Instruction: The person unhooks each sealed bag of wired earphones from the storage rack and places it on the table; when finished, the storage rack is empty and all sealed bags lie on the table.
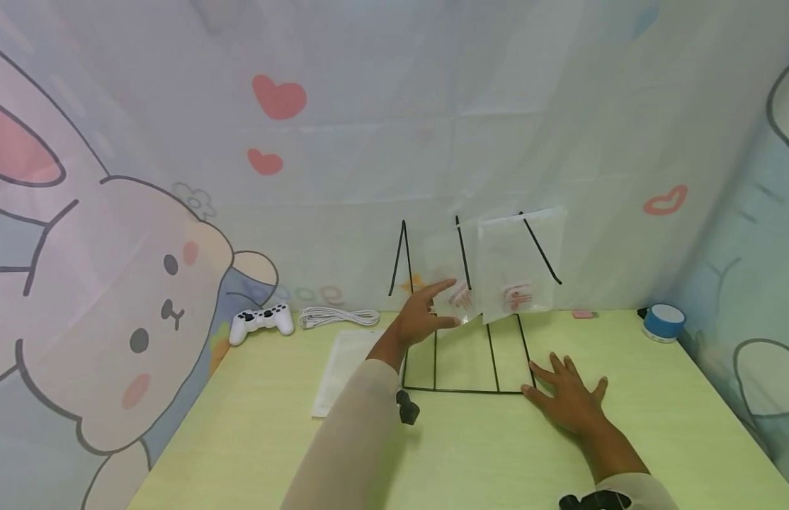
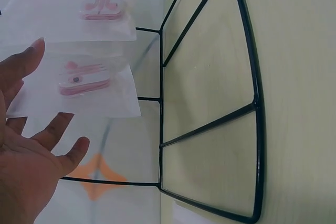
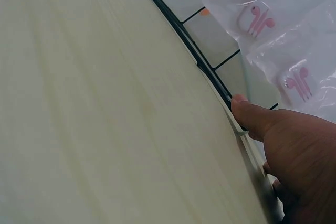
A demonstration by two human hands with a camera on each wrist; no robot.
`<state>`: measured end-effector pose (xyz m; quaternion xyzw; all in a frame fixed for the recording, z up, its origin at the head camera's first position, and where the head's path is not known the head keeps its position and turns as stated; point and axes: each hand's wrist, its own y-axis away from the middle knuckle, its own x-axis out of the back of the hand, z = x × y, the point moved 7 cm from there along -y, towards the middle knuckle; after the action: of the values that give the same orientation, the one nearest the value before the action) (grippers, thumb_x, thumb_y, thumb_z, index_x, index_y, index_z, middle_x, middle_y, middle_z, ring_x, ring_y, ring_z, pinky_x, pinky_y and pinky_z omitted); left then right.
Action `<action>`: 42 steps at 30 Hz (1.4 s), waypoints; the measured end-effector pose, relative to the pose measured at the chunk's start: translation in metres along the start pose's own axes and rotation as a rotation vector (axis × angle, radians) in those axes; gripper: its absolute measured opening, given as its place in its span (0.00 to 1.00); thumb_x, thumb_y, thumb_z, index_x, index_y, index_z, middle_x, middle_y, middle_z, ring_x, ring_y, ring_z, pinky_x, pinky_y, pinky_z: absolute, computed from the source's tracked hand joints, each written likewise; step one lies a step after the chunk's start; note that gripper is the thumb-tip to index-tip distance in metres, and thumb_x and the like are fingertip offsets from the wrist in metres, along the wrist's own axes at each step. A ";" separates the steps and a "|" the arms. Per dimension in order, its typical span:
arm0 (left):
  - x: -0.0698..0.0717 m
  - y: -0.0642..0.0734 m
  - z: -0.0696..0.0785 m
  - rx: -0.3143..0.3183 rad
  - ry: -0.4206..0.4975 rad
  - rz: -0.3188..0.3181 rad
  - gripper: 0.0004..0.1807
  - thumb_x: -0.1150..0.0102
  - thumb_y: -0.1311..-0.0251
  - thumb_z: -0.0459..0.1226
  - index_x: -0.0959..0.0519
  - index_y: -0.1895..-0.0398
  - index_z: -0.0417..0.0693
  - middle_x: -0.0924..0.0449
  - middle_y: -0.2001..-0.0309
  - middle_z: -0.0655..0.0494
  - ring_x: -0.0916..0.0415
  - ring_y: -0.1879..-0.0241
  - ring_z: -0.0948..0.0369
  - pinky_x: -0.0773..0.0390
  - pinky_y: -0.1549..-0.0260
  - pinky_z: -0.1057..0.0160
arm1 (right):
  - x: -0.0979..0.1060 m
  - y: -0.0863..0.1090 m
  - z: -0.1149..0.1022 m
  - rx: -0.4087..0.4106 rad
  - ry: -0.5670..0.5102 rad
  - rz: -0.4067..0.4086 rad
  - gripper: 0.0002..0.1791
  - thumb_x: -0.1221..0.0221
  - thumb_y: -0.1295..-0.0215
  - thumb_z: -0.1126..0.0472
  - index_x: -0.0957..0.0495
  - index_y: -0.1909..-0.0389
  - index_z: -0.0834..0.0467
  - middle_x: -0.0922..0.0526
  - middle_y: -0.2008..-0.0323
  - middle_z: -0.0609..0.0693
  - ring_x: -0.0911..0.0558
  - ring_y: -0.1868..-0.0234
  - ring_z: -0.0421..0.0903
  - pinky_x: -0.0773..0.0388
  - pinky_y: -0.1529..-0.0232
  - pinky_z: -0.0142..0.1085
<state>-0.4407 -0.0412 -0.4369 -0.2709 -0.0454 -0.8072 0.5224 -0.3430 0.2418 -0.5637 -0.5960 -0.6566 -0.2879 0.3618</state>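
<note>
A black wire rack (image 1: 466, 391) stands on the table, its three prongs rising at the back. Two translucent plastic bags hang on it, each with pink earphones inside: a right bag (image 1: 525, 255) and a middle bag (image 2: 47, 95). My left hand (image 1: 423, 315) is at the middle bag, thumb and fingers spread on either side of it. In the left wrist view its fingers are extended, some partly behind the bag. My right hand (image 1: 569, 397) lies at the rack's front right corner, fingers spread, thumb (image 3: 252, 116) touching the wire.
A flat white packet (image 1: 343, 365) lies left of the rack, partly behind the left forearm. Further back are a white game controller (image 1: 262, 322) and a coiled white cable (image 1: 339, 316). A blue-and-white round container (image 1: 663, 322) and a small pink item (image 1: 583, 314) are on the right.
</note>
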 end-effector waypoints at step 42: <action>-0.003 0.073 0.051 -0.245 -0.176 0.478 0.30 0.22 0.36 0.33 0.17 0.30 0.42 0.15 0.32 0.44 0.18 0.29 0.48 0.18 0.31 0.47 | 0.001 0.001 -0.003 -0.001 0.001 -0.001 0.43 0.43 0.23 0.30 0.31 0.17 0.51 0.49 0.14 0.72 0.55 0.14 0.77 0.81 0.35 0.90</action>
<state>-0.3562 -0.0533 -0.4102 -0.4043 0.0725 -0.6339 0.6554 -0.3413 0.2405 -0.5611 -0.5959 -0.6564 -0.2886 0.3614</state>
